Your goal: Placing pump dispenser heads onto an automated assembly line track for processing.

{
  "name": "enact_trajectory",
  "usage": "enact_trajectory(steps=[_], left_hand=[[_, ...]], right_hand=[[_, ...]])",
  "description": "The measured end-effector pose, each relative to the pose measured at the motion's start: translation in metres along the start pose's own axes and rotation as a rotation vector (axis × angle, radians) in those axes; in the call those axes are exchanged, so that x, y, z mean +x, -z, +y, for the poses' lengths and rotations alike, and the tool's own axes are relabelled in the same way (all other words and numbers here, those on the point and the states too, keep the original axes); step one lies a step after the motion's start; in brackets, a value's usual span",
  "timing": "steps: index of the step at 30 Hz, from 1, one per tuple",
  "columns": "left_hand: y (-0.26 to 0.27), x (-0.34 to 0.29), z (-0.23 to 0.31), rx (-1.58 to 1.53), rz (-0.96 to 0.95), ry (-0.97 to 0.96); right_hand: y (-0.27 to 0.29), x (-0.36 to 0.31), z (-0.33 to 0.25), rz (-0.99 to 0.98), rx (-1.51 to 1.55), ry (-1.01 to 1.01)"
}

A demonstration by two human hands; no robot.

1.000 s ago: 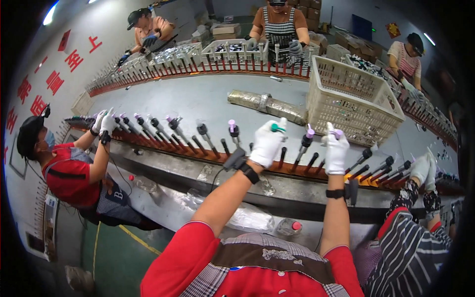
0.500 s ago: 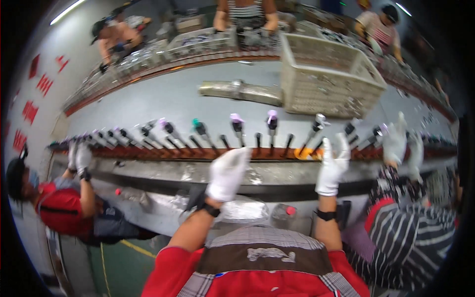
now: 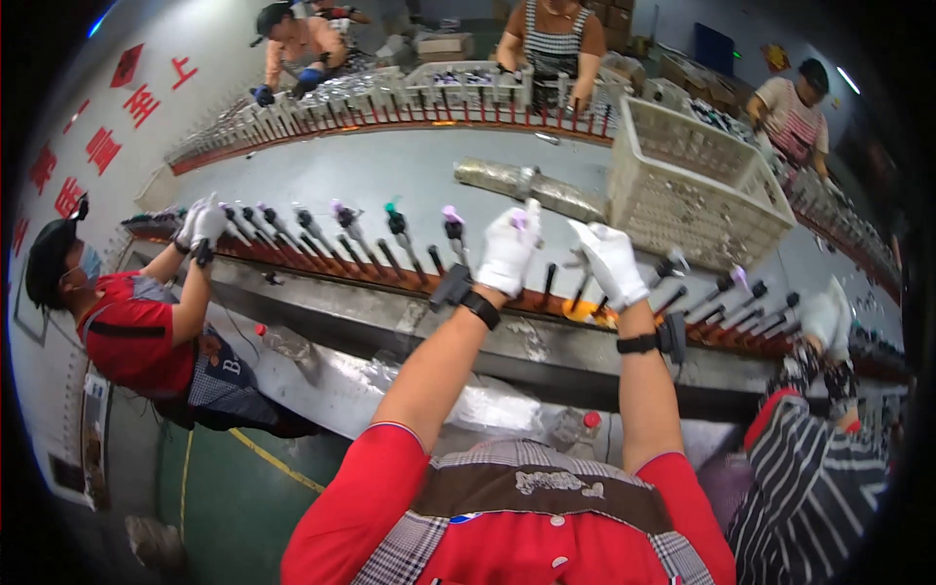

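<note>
My left hand (image 3: pixel 509 255), in a white glove, is closed round the top of an upright holder on the near rail. A purple-tipped piece (image 3: pixel 519 221) shows between its fingers. My right hand (image 3: pixel 610 265), gloved too, is pinched at the neighbouring holder, and a small dark, greyish bit sticks out at its fingertips. What exactly it grips is hidden. Along the rail (image 3: pixel 429 288) stand several dark rods, some bearing black pieces with coloured tips, such as a purple one (image 3: pixel 452 216) and a green one (image 3: pixel 395 216). An orange glow (image 3: pixel 588 312) lies below my right hand.
Beyond the rail lies a grey tabletop (image 3: pixel 390 166) with a taped bundle (image 3: pixel 487 175) and a large white plastic crate (image 3: pixel 702 205). Co-workers work at both sides and across the table. A red-capped bottle (image 3: pixel 575 429) and clear plastic bags (image 3: pixel 497 405) are near me.
Both hands have moved up and forward from in front of the rail to the holders, and their fingers have closed. The whole view has shifted and tilted.
</note>
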State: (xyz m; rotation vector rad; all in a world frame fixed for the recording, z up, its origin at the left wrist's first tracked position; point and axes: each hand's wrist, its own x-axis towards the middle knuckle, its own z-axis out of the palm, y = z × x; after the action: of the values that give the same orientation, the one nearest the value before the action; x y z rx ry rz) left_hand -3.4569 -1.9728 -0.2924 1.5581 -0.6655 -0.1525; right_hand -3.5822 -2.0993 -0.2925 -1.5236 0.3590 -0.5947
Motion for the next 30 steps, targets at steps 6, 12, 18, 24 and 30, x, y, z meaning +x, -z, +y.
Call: enact_trajectory(steps=[6,12,18,24,30], left_hand=[[0.051,0.008,0.002,0.178,0.038,0.050],[0.086,-0.061,-0.002,0.670,0.096,-0.062],[0.003,-0.083,0.038,0.115,-0.184,-0.123],[-0.036,-0.003,0.021,-0.142,-0.311,0.181],[0.016,0.001,0.017,0.058,-0.213,0.064]], right_hand=[[-0.051,0.001,0.001,0.158,-0.216,0.066],[-0.041,-0.122,-0.007,0.445,-0.359,0.123],[0.035,-0.081,0.004,0.855,-0.037,0.323],[0.009,-0.013,-0.007,0.610,-0.015,0.006],[-0.042,-0.029,-0.014,0.640,-0.168,0.086]])
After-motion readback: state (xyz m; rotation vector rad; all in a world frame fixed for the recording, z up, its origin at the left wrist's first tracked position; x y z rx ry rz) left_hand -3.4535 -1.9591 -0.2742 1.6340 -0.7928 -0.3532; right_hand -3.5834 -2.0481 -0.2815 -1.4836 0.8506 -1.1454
